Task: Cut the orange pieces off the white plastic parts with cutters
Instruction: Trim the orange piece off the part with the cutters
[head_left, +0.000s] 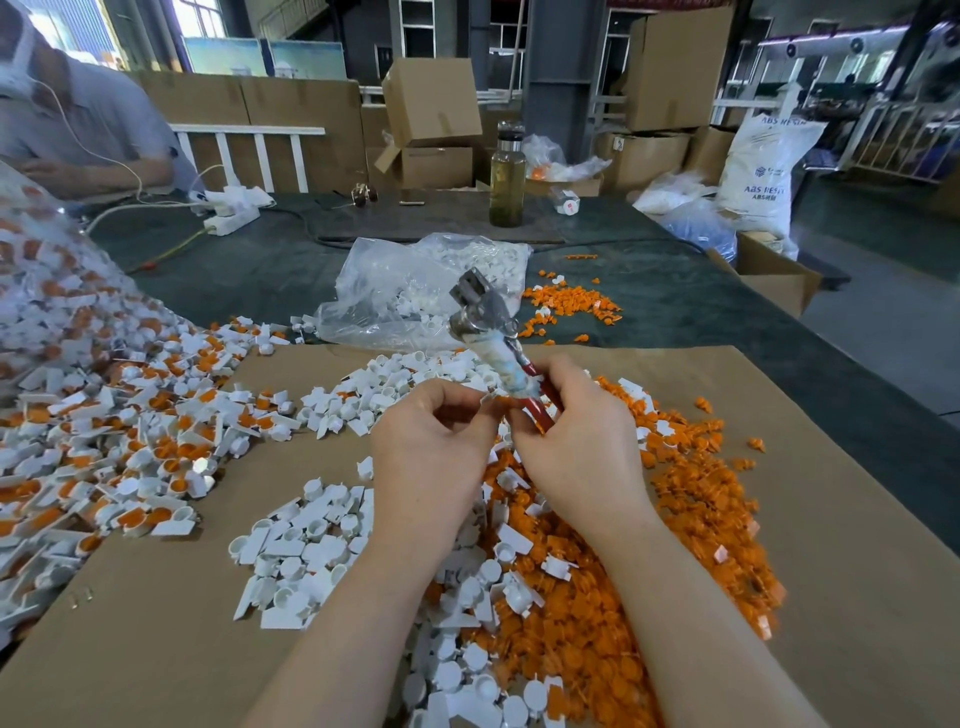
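Two hands meet over the cardboard (810, 525). My right hand (576, 441) is curled round the red handles of the cutters (491, 332), whose metal head points up and away from me, toward the far side of the table. My left hand (431, 441) pinches a small white part (488, 399) between thumb and fingertips, right against the right hand's fingers; an orange bit shows at the part's edge, though I cannot tell whether it is attached.

Below my wrists lie cut white parts (306, 545) to the left and a heap of orange pieces (691, 519) to the right, the two mixing between my forearms. Farther left, a big pile of uncut parts (130, 415), white with orange inside, spills from a clear bag (41, 270). Behind the cutters sits another clear bag of white parts (415, 291), with more orange bits (566, 306) scattered beside it on the dark table cover (675, 306). A bottle (506, 176) stands farther back, and another person (78, 119) sits at the far left.
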